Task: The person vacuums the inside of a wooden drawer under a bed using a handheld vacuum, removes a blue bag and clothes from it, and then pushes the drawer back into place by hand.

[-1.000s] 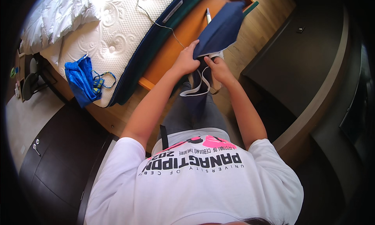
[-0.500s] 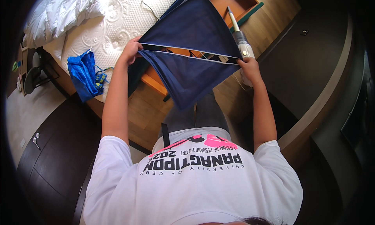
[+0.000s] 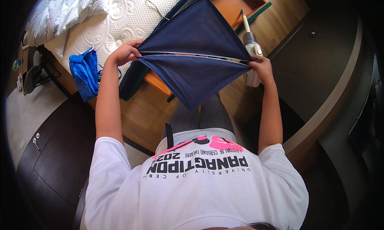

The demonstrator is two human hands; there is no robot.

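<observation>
A stiff-edged dark blue fabric piece is stretched between my hands in front of my waist. It looks like a collapsible fabric box, though its exact kind is unclear. Two triangular panels meet along a narrow, pale-edged slit that runs between my hands; the lower panel's corner points towards my body. My left hand pinches the left end of the slit, and my right hand grips the right end. Just beyond my right hand, a white and grey handheld vacuum with a long nozzle appears partly hidden by it.
A bed with a white quilted mattress lies at the far left, bearing a rumpled white duvet. At its corner hangs a blue bag. An orange-brown drawer stands pulled out under the bed. A dark door is at left.
My left hand has moved left and my right hand slightly right, pulling the fabric wider. The slit between its panels has narrowed, hiding what showed through it.
</observation>
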